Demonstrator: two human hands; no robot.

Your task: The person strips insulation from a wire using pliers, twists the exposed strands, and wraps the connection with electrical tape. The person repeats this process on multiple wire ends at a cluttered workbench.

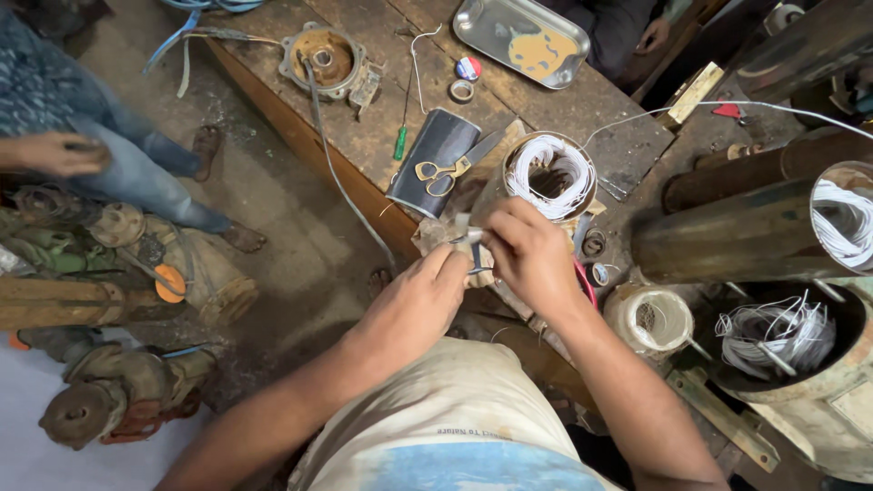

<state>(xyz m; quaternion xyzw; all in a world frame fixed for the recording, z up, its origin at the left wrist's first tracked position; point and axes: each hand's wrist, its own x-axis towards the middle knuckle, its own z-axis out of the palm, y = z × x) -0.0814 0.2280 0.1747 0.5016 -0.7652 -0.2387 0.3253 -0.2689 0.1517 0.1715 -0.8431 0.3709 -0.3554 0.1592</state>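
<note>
White winding wire (551, 175) in the stator core (546, 186) on the desk (382, 127), just beside both hands: left hand (427, 295) pinching the small sleeve piece (475, 247), right hand (527, 250) closed on it too; best kept taut, fingertips close, scissors (446, 171) near.

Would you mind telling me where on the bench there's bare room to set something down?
Bare wood lies between the metal tray and the round motor housing, and below the tray toward the stator's white windings. It is crowded around both hands, left and right, by the scissors.
</note>
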